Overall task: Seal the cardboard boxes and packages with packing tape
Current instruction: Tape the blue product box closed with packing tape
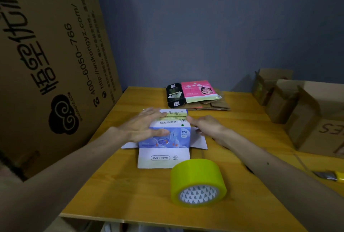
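A small blue-and-white printed box [175,135] sits mid-table with its side and front flaps spread flat. My left hand [143,125] lies flat across its top and left side, fingers straight, thumb on the front face. At the box's right upper edge my right hand [202,124] touches it with its fingers; how the far fingers lie is hidden. A roll of yellow-green packing tape [198,181] rests on its side near the table's front, apart from both hands.
A very large brown carton [48,60] leans along the left. Flattened pink and black packages [193,93] lie at the back. Open cardboard boxes [301,112] line the right side. A yellow utility knife [329,176] lies at the right on the wooden table [111,190].
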